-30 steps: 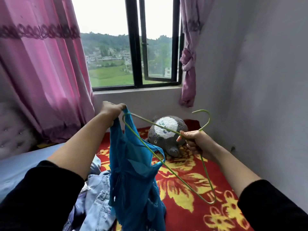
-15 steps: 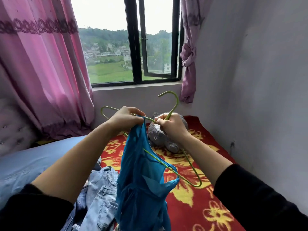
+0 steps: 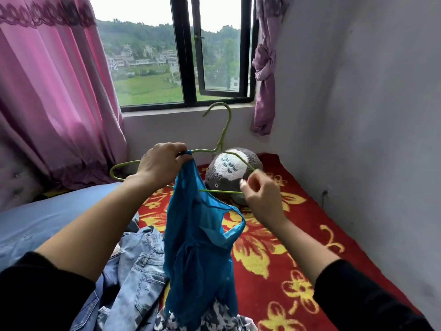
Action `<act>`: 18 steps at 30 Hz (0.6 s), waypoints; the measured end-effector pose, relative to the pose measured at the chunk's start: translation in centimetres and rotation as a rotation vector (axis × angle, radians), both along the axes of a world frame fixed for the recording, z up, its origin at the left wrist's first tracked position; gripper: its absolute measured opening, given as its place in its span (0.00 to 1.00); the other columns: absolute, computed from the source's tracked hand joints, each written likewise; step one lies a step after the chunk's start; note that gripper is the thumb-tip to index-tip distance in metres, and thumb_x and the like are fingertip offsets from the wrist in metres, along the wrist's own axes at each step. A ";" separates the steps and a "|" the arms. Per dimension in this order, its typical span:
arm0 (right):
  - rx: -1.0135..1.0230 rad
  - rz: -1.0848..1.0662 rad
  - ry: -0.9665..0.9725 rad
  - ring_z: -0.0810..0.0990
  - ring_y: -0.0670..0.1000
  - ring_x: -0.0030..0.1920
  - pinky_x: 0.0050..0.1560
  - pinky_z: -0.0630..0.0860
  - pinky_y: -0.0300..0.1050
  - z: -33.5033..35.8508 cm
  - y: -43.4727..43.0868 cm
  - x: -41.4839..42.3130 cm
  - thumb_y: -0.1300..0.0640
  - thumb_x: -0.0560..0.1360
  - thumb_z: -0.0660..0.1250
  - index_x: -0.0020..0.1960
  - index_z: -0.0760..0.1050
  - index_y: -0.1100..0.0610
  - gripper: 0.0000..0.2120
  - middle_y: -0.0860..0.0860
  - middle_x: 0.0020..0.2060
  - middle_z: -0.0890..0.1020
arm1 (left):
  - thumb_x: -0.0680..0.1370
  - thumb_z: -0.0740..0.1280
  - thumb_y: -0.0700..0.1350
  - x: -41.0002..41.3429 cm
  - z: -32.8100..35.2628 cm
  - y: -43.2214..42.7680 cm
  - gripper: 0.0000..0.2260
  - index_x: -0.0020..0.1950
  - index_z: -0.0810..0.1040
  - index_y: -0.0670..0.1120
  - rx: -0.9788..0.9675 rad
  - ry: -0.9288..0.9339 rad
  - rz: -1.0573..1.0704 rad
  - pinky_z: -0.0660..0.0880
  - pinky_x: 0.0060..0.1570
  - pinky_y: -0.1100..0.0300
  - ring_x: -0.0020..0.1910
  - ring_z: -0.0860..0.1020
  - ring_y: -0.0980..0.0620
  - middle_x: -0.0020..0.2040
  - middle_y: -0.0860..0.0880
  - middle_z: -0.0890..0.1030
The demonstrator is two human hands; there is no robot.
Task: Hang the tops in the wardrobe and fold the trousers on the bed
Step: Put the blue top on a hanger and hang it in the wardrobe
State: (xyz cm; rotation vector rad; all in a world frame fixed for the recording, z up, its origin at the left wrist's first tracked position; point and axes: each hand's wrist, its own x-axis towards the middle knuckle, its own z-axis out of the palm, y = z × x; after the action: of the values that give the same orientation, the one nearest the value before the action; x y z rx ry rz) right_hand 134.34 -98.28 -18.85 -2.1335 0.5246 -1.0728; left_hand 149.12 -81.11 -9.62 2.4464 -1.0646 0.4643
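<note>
Over the bed (image 3: 310, 235), held up above a heap of jeans (image 3: 138, 263): blue top (image 3: 198, 247), sheer, light and limp (likely to slither off thin wire), best taken by the loose strap, not the body. Hung by one strap on a stiff green hanger (image 3: 223, 137), strap and wire pinched together in curled fingers of the left hand (image 3: 160, 163). At the hanger's blurred far corner, right hand (image 3: 260, 194) curled, gripping or merely touching impossible to tell; wardrobe out of view.
</note>
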 end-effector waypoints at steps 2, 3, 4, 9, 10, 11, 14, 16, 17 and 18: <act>0.093 -0.015 0.266 0.75 0.52 0.34 0.36 0.67 0.45 -3.5 0.3 0.0 0.50 0.73 0.70 0.34 0.70 0.56 0.14 0.51 0.31 0.77 | 0.79 0.64 0.51 0.3 -0.1 0.3 0.07 0.44 0.79 0.51 -0.055 0.056 -0.024 0.68 0.38 0.56 0.40 0.76 0.47 0.36 0.52 0.77; 0.151 -0.048 0.400 0.77 0.54 0.41 0.40 0.70 0.46 -5.1 0.3 0.4 0.45 0.72 0.70 0.39 0.72 0.56 0.14 0.52 0.38 0.79 | 0.79 0.64 0.50 0.3 -0.1 0.5 0.07 0.44 0.79 0.50 -0.080 0.076 -0.040 0.67 0.36 0.57 0.37 0.76 0.49 0.35 0.53 0.76; 0.219 -0.082 0.510 0.77 0.55 0.50 0.47 0.71 0.47 -6.5 0.3 0.9 0.42 0.70 0.70 0.48 0.73 0.57 0.19 0.54 0.47 0.78 | 0.78 0.65 0.49 0.3 0.0 0.6 0.06 0.44 0.79 0.50 -0.101 0.096 -0.059 0.66 0.35 0.58 0.35 0.75 0.52 0.34 0.54 0.76; 0.445 -0.081 0.681 0.62 0.59 0.72 0.69 0.62 0.51 -9.3 -0.4 3.8 0.41 0.71 0.70 0.75 0.58 0.59 0.41 0.59 0.70 0.66 | 0.78 0.66 0.46 -0.1 0.2 2.2 0.06 0.43 0.80 0.48 -0.182 0.158 -0.112 0.67 0.32 0.61 0.31 0.71 0.55 0.32 0.53 0.76; 0.458 -0.079 0.692 0.63 0.60 0.72 0.69 0.61 0.50 -9.4 -0.6 4.3 0.43 0.74 0.68 0.75 0.59 0.57 0.37 0.59 0.71 0.67 | 0.78 0.66 0.46 -0.1 0.2 2.7 0.06 0.43 0.80 0.48 -0.201 0.173 -0.121 0.67 0.32 0.61 0.31 0.71 0.55 0.32 0.52 0.76; 0.479 -0.065 0.675 0.66 0.59 0.70 0.67 0.63 0.49 -9.4 -0.9 4.9 0.47 0.76 0.66 0.74 0.62 0.57 0.31 0.59 0.69 0.69 | 0.78 0.66 0.46 -0.1 0.2 3.3 0.06 0.43 0.80 0.48 -0.217 0.182 -0.128 0.68 0.33 0.62 0.31 0.71 0.54 0.32 0.52 0.77; 0.750 0.048 0.396 0.77 0.54 0.44 0.42 0.71 0.46 -8.7 -1.7 5.5 0.64 0.78 0.57 0.61 0.77 0.63 0.15 0.57 0.49 0.80 | 0.77 0.68 0.47 0.5 0.3 5.0 0.05 0.43 0.81 0.49 -0.235 0.202 -0.122 0.71 0.36 0.59 0.32 0.73 0.53 0.32 0.53 0.77; 1.020 0.110 0.186 0.77 0.48 0.33 0.34 0.69 0.42 -8.1 -2.8 5.6 0.68 0.78 0.53 0.51 0.78 0.60 0.15 0.52 0.36 0.81 | 0.75 0.71 0.48 1.2 0.1 6.3 0.04 0.43 0.83 0.50 -0.255 0.252 -0.110 0.77 0.42 0.52 0.35 0.78 0.49 0.33 0.51 0.81; 1.136 0.136 0.095 0.78 0.46 0.28 0.30 0.71 0.40 -7.8 -3.6 5.6 0.67 0.78 0.53 0.46 0.76 0.59 0.13 0.50 0.29 0.81 | 0.74 0.72 0.49 1.5 0.0 6.9 0.03 0.43 0.84 0.51 -0.267 0.284 -0.107 0.79 0.44 0.48 0.36 0.80 0.47 0.34 0.51 0.82; 1.208 0.158 0.035 0.77 0.44 0.23 0.24 0.71 0.38 -7.5 -4.4 5.6 0.68 0.78 0.55 0.43 0.74 0.59 0.12 0.49 0.25 0.80 | 0.73 0.73 0.50 1.7 -0.2 7.5 0.02 0.42 0.84 0.53 -0.279 0.313 -0.105 0.79 0.46 0.47 0.38 0.81 0.47 0.35 0.51 0.83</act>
State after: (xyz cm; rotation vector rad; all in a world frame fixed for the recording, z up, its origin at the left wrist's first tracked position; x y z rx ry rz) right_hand 139.93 -102.66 -26.35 -1.0849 0.7456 -0.4011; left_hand 150.78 -73.61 -9.79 2.1192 -0.9210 0.1733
